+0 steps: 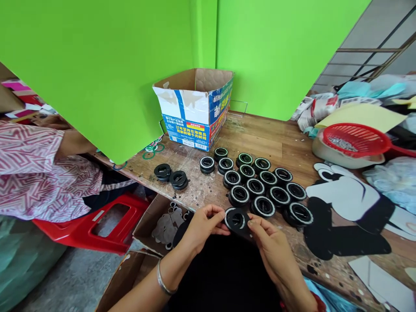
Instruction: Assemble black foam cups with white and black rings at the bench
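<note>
At the table's front edge, a flat black disc (236,220) with a slot in its middle and a pale ring showing at its rim is held between both hands. My left hand (208,225) pinches its left side, and my right hand (266,234) grips its right side with thumb and fingers. Just beyond them stand several stacks of black discs with pale rims (255,186). Two stacks of plain black discs (178,179) sit farther left. The undersides of the held disc and some fingertips are hidden.
A cardboard box (188,117) stands at the back against green panels (130,65). On the right are a red strainer (354,139) over a bowl and black-and-white cut-outs (347,216). Below left are an open carton (152,216), a red stool (97,223) and a seated person (42,164).
</note>
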